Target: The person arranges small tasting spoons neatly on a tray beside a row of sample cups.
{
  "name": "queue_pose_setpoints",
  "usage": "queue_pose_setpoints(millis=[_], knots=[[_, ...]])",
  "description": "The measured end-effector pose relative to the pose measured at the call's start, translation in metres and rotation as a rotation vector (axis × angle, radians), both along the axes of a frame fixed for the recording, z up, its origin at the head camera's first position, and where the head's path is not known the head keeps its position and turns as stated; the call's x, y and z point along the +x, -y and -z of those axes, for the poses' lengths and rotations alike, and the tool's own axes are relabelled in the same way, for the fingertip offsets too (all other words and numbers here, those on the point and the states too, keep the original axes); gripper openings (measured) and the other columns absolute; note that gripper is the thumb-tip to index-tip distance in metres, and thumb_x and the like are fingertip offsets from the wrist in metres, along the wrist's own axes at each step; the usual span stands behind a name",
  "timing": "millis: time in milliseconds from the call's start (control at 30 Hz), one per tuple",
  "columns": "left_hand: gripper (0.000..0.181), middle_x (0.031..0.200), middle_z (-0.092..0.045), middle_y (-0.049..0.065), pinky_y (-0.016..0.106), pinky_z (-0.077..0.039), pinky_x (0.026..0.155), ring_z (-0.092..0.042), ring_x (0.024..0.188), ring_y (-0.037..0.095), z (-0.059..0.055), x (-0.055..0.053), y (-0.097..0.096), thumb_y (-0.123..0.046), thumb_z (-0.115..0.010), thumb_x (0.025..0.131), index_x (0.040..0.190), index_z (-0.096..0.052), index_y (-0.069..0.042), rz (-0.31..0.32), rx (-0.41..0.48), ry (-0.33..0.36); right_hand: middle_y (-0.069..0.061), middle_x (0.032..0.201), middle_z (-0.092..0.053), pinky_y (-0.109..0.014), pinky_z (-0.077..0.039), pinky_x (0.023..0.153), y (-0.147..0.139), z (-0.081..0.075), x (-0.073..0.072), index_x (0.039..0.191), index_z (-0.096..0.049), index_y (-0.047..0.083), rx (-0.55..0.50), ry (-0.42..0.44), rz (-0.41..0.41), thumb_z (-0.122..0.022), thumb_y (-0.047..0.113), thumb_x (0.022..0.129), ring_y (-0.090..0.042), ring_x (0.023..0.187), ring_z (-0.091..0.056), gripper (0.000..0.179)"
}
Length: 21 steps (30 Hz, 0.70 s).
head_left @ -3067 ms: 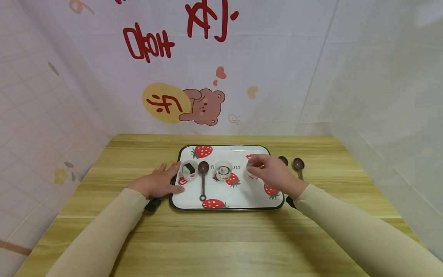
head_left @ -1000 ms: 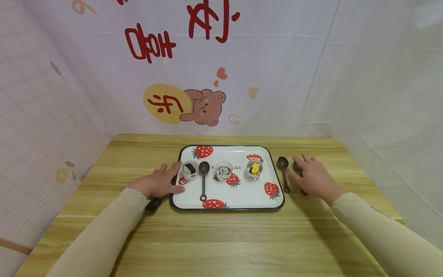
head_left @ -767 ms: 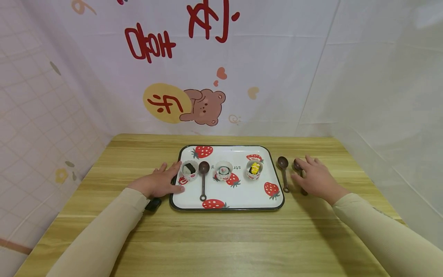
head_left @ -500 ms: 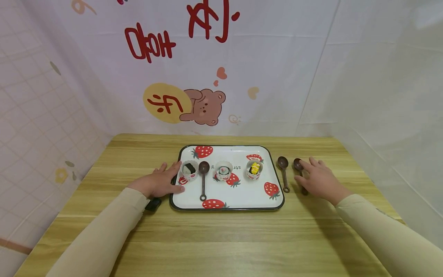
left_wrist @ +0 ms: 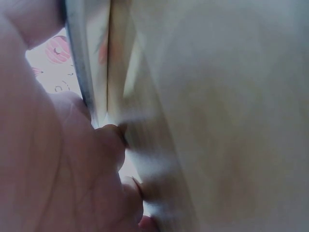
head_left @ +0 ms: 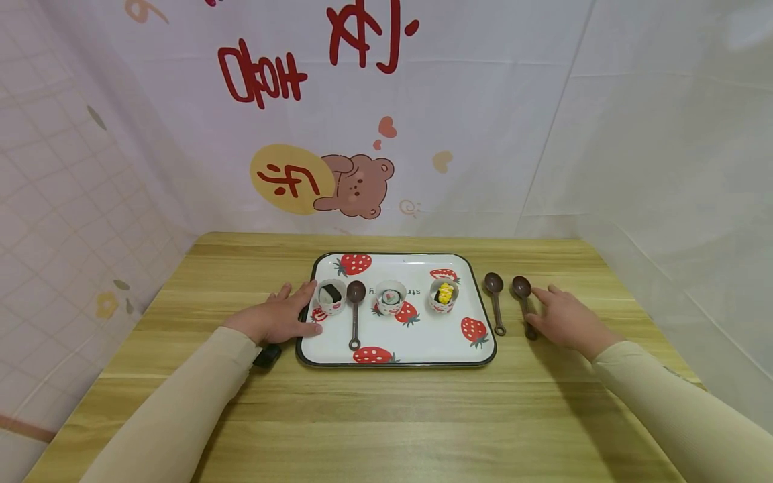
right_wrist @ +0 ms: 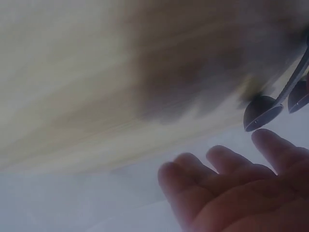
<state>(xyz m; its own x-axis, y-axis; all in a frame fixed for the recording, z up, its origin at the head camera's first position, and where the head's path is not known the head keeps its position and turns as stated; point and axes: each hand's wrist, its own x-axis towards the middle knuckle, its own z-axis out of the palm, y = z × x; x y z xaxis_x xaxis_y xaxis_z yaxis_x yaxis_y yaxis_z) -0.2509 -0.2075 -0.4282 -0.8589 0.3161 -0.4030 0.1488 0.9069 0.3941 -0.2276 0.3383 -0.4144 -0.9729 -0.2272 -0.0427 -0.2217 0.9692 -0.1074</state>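
My left hand point(head_left: 274, 318) rests on the left rim of the white strawberry-print tray point(head_left: 417, 342), fingers spread and thumb over the edge. On the tray stand three small scalloped cups. The left cup point(head_left: 326, 309) holds a white-and-black rice-ball-like piece, the middle cup point(head_left: 389, 309) a sushi roll, the right cup point(head_left: 441, 308) a yellow-topped sushi piece. A brown spoon point(head_left: 355, 315) lies between the left and middle cups. My right hand point(head_left: 570, 322) is beside the rightmost brown spoon point(head_left: 523, 298), fingers loose and holding nothing. Its thumb is near the handle; contact cannot be told.
Another brown spoon point(head_left: 495, 302) lies on the wooden table point(head_left: 386, 422) between the tray and the rightmost spoon. A white printed curtain point(head_left: 483, 121) hangs behind the table and along both sides.
My right hand has left the right cup, moved over the rightmost spoon, then drifted right, uncovering it. The right cup's yellow-topped piece is now visible. My left hand stays on the tray rim.
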Motion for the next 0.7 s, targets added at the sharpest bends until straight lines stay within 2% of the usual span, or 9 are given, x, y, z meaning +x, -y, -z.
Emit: queue_pose_setpoints(millis=[133, 267, 700], knots=[[0.109, 0.178, -0.009, 0.015, 0.079, -0.012, 0.122, 0.000, 0.160, 0.056, -0.0004, 0.0003, -0.0004, -0.064, -0.067, 0.094, 0.172, -0.006, -0.018, -0.005, -0.005, 0.004, -0.046, 0.132, -0.058, -0.068, -0.048, 0.104, -0.0037, 0.0007, 0.0003, 0.139, -0.051, -0.021, -0.014, 0.039, 0.046, -0.068, 0.027, 0.099, -0.062, 0.123, -0.058, 0.065], [0.110, 0.178, -0.009, 0.015, 0.080, -0.013, 0.121, -0.001, 0.160, 0.056, -0.0006, 0.0003, -0.0007, -0.065, -0.067, 0.093, 0.172, -0.006, -0.019, -0.009, -0.009, 0.006, -0.040, 0.125, -0.067, -0.066, -0.052, 0.099, -0.0065, 0.0006, 0.0008, 0.134, -0.057, -0.020, -0.018, 0.056, 0.083, -0.066, 0.028, 0.099, -0.059, 0.116, -0.064, 0.060], [0.110, 0.178, -0.009, 0.015, 0.080, -0.014, 0.121, -0.001, 0.160, 0.057, 0.0006, 0.0000, -0.0002, -0.066, -0.067, 0.093, 0.172, -0.007, -0.019, -0.014, -0.011, 0.003, -0.024, 0.105, -0.078, -0.060, -0.057, 0.090, -0.0062, -0.0021, 0.0029, 0.112, -0.073, -0.008, -0.022, 0.059, 0.044, -0.068, 0.028, 0.098, -0.045, 0.099, -0.074, 0.038]])
